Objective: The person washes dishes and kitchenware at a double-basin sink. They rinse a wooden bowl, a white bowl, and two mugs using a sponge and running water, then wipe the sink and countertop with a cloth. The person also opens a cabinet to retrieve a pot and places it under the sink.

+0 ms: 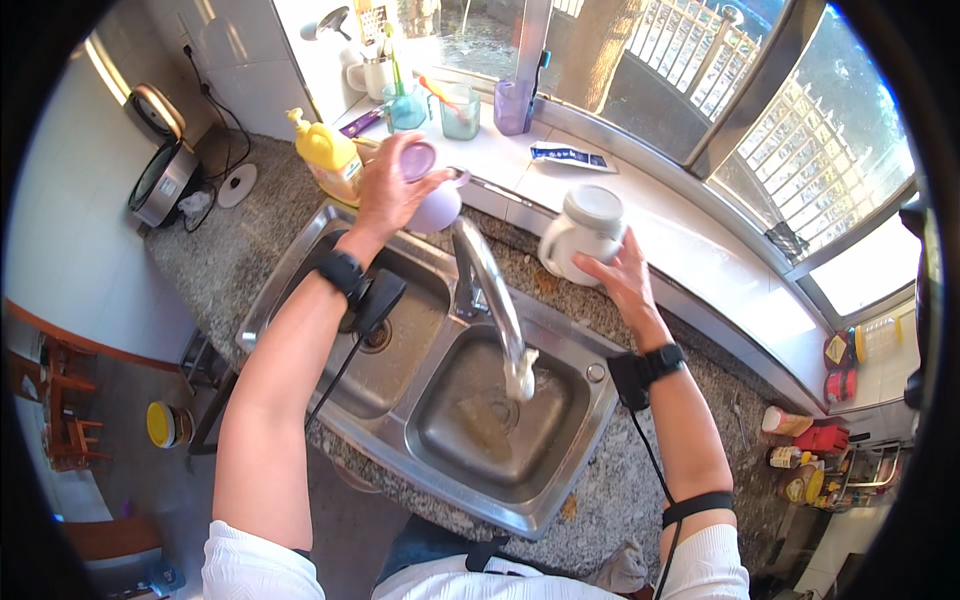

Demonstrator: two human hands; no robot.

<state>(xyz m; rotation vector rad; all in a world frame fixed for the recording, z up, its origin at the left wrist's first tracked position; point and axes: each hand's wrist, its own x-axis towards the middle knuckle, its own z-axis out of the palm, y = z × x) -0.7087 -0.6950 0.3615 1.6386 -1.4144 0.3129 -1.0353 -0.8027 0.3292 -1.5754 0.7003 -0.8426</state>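
My left hand (394, 184) grips a lilac cup or bottle (435, 208) with a purple round top, behind the left basin of the steel double sink (420, 375). Around a white lidded jug (589, 232) with a side handle, my right hand (619, 270) has its thumb and fingers; the jug is upright by the window ledge. Between my hands rises the chrome faucet (487, 277), its spout over the right basin. A yellow pump bottle (330, 154) stands just left of my left hand. The jug hides part of my right fingers.
Several plastic cups, including a purple one (512, 107), and a blue-and-white packet (574, 157) lie along the tiled window ledge (675, 232). An open rice cooker (161, 180) sits on the granite counter at left. Jars and bottles crowd the far right; a grey cloth (622, 568) is at the front edge.
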